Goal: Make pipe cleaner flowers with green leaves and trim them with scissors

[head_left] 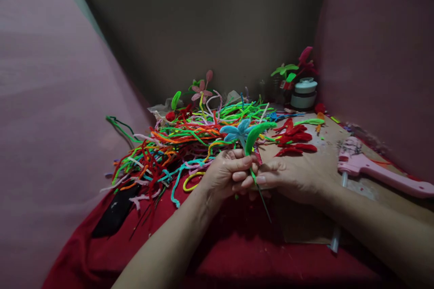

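Between my hands is a pipe-cleaner flower (240,132) with light blue petals, a curved green leaf (255,139) and a thin dark stem (265,203) that slants down to the right. My left hand (228,169) is closed around the stem just below the blossom and leaf. Lower down, my right hand (288,178) has its fingers pinched on the green-wrapped part of the same stem. Behind my left hand spreads a tangled heap of pipe cleaners (190,137) in many colours. Several red fuzzy petals (294,137) lie on the board beyond my right hand.
A pink glue gun (383,171) with a clear glue stick rests on the cardboard (325,153) at right. On the red cloth (237,253) at left lies a black flat object (117,212). Finished flowers (200,91) and a pale lidded jar (304,92) stand at the back.
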Demonstrator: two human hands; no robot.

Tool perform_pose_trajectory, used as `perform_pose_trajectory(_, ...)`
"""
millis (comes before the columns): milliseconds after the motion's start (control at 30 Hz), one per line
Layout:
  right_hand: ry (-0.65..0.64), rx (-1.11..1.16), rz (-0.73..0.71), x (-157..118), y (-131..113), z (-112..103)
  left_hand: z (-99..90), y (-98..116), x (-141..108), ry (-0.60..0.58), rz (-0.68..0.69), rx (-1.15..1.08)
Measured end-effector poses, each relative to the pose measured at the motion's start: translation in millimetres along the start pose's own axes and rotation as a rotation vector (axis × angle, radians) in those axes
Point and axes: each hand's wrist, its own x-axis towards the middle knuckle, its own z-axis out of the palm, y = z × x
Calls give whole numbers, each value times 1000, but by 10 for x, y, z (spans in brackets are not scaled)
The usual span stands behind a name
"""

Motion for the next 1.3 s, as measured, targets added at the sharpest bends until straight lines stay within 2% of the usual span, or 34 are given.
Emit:
perform_pose_trajectory(67,23,36,-11,11,9,-2,30,18,-7,21,28,25)
perform_pose_trajectory(267,267,23,-53,55,-22,11,123,71,-3,228,100,167)
perform_pose_trajectory(367,264,-10,-37,68,-39,36,145,58,4,319,156,315)
perform_pose_trajectory(467,231,-46,-26,64,-47,48,166,64,-13,402,182,366)
perform_pose_trajectory(533,208,-70,1,52,-57,45,170,85,-32,389,140,359)
perform_pose_trajectory(667,155,-96,48,11,-84,17,136,114,-46,257,47,233)
perform_pose_trajectory(800,60,5,72,-13,-79,3,68,85,-23,112,-22,100)
perform_pose_trajectory(967,-16,66,74,-16,-52,20,17,28,-8,25,-56,4)
perform_pose_trajectory(1067,-33,94,52,-11,-46,30,17,22,-13,15,-49,-20)
perform_pose_trajectory(1133,-1,115,9,2,-50,34,28,35,-16,32,-27,-2)
perform_pose_trajectory(1300,200,23,-26,43,-66,25,94,64,-18,159,64,120)
